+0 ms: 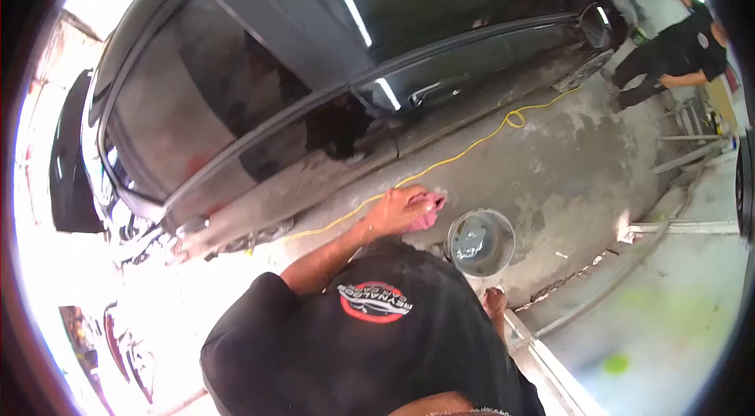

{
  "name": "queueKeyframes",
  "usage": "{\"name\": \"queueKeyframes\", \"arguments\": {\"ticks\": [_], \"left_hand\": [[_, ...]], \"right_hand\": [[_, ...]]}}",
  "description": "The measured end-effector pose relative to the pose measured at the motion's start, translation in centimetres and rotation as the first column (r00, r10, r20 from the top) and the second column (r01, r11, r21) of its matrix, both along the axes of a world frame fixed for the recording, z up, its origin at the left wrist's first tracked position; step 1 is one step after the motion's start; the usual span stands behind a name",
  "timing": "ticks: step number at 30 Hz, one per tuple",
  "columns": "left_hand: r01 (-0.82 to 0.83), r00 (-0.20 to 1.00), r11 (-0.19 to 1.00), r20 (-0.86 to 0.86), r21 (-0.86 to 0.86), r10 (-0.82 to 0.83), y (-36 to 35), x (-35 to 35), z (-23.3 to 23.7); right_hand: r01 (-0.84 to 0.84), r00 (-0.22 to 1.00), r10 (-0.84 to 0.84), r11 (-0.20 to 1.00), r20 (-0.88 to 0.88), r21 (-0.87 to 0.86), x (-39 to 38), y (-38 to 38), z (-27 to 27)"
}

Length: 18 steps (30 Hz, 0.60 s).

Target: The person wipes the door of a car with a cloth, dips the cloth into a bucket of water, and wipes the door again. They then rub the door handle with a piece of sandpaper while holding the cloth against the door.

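Note:
My left hand (395, 210) is closed around a crumpled pink cloth (425, 213), held out in front of my body beside the black car. Just to the right of the cloth, a round bucket (513, 241) with liquid in it stands on the floor. My right hand (495, 302) hangs low at my right side, near the bucket's lower edge. Its fingers are too small and partly hidden to make out.
A black car (314, 113) stretches across the front. A yellow hose or cord (464, 152) runs along the stained concrete floor (566, 180) beside it. At the upper right stands another person (668, 58) in dark clothes. Pale framed panels (653, 302) lie to the right.

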<state>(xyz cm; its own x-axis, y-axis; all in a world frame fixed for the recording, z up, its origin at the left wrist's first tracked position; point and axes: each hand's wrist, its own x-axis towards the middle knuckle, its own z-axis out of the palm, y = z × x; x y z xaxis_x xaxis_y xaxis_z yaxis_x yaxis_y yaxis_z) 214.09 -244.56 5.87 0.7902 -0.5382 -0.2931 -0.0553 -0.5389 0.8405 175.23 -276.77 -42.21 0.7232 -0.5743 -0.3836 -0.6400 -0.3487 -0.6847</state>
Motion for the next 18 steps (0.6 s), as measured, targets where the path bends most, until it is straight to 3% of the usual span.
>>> {"name": "queueKeyframes", "arguments": {"ticks": [3, 5, 7, 9, 11, 12, 15, 18], "left_hand": [[-0.041, 0.999, 0.999, 0.028, -0.023, 0.042, 0.6, -0.4, 0.1], [-0.088, 0.996, 0.995, 0.022, -0.047, 0.089, 1.0, -0.6, 0.0], [-0.148, 0.989, 0.988, -0.015, -0.044, 0.147, 1.7, -0.3, 0.2], [-0.159, 0.971, 0.984, 0.171, -0.075, 0.170, 2.2, 0.5, 0.6], [-0.169, 0.947, 0.985, 0.269, -0.035, 0.173, 3.3, 2.1, 0.7], [-0.181, 0.943, 0.982, 0.277, -0.048, 0.187, 3.7, 3.1, 0.6], [-0.205, 0.920, 0.976, 0.326, -0.076, 0.218, 4.5, 6.3, 0.7], [-0.200, 0.876, 0.973, 0.424, -0.113, 0.229, 4.4, 9.6, 1.5]], "right_hand": [[-0.132, 0.991, 0.131, 0.991, 0.033, 0.031, 0.7, -0.8, 0.4], [-0.077, 0.980, 0.097, 0.990, -0.172, 0.120, 1.4, -0.8, 2.3], [-0.138, 0.951, 0.152, 0.988, -0.269, 0.072, 2.5, -0.5, 4.8], [-0.129, 0.988, 0.123, 0.989, -0.094, -0.065, 2.5, 0.3, 4.7], [0.170, 0.985, -0.170, 0.985, -0.034, -0.011, 2.5, 2.0, 3.9], [0.215, 0.977, -0.211, 0.968, -0.044, 0.130, 3.3, 2.8, 6.6], [0.302, 0.953, -0.291, 0.916, -0.080, 0.262, 3.1, 5.0, 8.4], [0.259, 0.963, -0.240, 0.949, -0.125, 0.179, -0.5, 7.3, 3.3]]}}
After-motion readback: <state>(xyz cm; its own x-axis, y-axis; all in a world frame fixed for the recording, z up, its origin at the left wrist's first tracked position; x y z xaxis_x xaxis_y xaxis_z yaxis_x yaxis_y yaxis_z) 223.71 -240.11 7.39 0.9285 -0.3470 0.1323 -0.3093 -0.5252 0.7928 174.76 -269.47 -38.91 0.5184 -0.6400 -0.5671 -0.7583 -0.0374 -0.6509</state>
